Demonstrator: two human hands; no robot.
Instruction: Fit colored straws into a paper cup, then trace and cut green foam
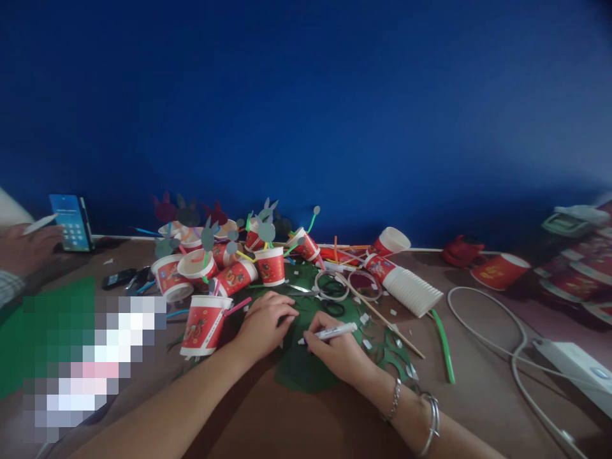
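My right hand (342, 354) grips a white marker (343, 330) above dark green paper (301, 376), its tip pointing left and close to the sheet. Resting on the same paper, my left hand (268, 324) lies with its fingers stretched out and holds nothing. Scissors (332, 309) with black handles lie just beyond the hands. To the left of my left hand stands a red paper cup (203, 328) with a dragon print. Green offcuts (394, 357) and small white scraps are scattered right of my right hand.
Several decorated cups (270, 264) crowd the back, some tipped. A cup stack (406, 287) lies on its side, near a wooden stick (382, 315). A white cable (514, 331) and power strip (576, 370) occupy the right. Another person's hand (36, 245) is left, near a phone (71, 220).
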